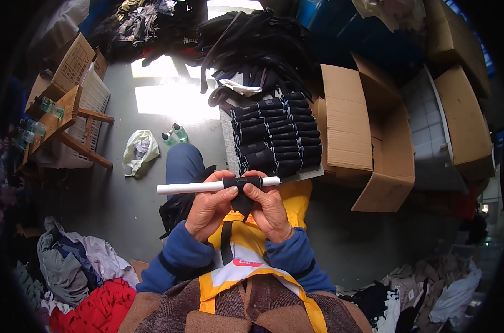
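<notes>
Above my lap, a white tube point(188, 188) lies roughly level across both hands. A black fabric strip point(242, 183) is wrapped around its right half, and a dark end hangs down between my palms. My left hand point(210, 208) is closed on the strip and tube, its thumb pressing the wrap from the near side. My right hand point(270, 210) grips the same wrap from the right, thumb beside the other thumb. Just beyond my hands, rows of black fabric rolls point(277, 133) with light blue edges sit stacked on a grey board point(313, 173).
Behind the rolls is a heap of loose black straps point(252, 41). An open cardboard box point(346, 119) stands at right. At left are a wooden stool point(69, 125), a plastic bag point(140, 152) and small green bottles point(180, 132). Clothes piles point(94, 308) lie at both near corners.
</notes>
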Action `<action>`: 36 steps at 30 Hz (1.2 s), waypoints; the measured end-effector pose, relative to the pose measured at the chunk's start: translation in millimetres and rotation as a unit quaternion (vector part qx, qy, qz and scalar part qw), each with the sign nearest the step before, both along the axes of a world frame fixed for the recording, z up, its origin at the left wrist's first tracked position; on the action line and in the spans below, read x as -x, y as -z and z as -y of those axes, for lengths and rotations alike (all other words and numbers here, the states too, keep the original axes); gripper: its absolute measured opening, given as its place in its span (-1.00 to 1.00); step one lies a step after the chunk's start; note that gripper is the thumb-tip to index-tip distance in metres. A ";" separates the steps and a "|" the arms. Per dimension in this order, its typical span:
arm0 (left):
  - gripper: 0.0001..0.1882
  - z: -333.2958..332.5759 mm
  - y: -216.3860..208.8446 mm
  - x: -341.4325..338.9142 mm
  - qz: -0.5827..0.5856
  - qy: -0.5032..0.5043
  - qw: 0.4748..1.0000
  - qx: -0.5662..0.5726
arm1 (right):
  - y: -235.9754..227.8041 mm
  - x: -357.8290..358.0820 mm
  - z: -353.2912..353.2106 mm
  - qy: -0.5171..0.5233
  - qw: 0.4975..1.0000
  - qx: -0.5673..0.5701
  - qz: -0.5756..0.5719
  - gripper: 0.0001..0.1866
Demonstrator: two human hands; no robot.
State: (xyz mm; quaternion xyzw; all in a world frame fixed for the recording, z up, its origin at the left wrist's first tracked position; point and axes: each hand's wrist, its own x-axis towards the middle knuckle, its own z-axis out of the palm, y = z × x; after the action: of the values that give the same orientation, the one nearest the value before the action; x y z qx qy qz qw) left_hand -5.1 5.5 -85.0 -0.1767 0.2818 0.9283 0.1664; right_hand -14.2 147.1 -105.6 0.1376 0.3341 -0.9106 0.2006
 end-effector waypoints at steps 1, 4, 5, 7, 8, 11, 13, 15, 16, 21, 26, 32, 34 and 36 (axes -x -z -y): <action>-0.64 0.6 1.6 -0.4 0.001 0.000 1.000 0.000 | 0.8 -0.1 -0.8 0.000 1.000 0.000 0.001 -0.68; -0.64 5.5 7.2 -1.3 -0.010 0.006 0.999 0.030 | 5.5 1.5 -4.6 0.024 1.000 0.012 -0.012 -0.68; -0.64 6.0 8.3 -1.6 -0.010 0.006 0.999 0.031 | 6.7 1.8 -5.0 0.024 1.000 0.012 -0.012 -0.68; -0.64 6.3 7.4 -1.5 -0.014 0.010 1.000 0.026 | 8.8 2.5 -5.6 0.038 0.999 0.020 -0.021 -0.69; -0.64 6.4 7.2 -1.3 -0.017 0.011 1.000 0.024 | 8.8 2.9 -5.9 0.045 0.998 0.024 -0.025 -0.69; -0.65 7.9 6.9 -1.5 -0.021 -0.002 0.999 0.030 | 6.3 3.2 -9.9 0.059 0.997 0.040 -0.028 -0.70; -0.65 7.6 7.2 -2.0 -0.023 -0.008 0.999 0.034 | 6.9 2.5 -8.8 0.066 0.996 0.048 -0.030 -0.70; -0.64 5.0 8.8 -2.9 -0.024 0.002 0.999 0.039 | 11.8 0.6 -1.3 0.031 0.998 0.055 0.001 -0.70; -0.64 4.1 9.3 -3.5 -0.024 0.007 0.999 0.042 | 13.0 -0.3 0.3 0.014 0.998 0.058 0.017 -0.70; -0.64 5.4 9.4 -2.4 0.015 0.014 0.999 0.032 | 3.2 -0.2 -4.0 0.011 1.000 -0.021 -0.016 -0.70; -0.64 6.9 8.4 -3.2 0.024 0.016 1.000 0.011 | 0.5 0.3 -5.1 -0.011 0.998 0.006 -0.053 -0.69; -0.63 8.0 14.6 -3.1 -0.025 0.015 0.999 0.038 | 9.1 -1.0 -1.2 0.001 0.998 0.057 0.039 -0.67; -0.63 7.4 11.3 -3.2 -0.017 0.017 0.999 0.040 | 8.7 -1.3 -2.8 0.001 0.999 0.032 0.031 -0.66; -0.63 6.4 8.6 -3.2 -0.002 0.022 0.999 0.043 | 8.6 -1.9 -5.6 0.001 1.000 -0.019 0.014 -0.65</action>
State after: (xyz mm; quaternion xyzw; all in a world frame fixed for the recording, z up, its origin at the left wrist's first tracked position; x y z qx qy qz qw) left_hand -1.8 -0.9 -93.6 -0.1760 0.3259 0.9116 0.1783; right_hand -12.3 152.7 -114.2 0.1547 0.3479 -0.9025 0.2015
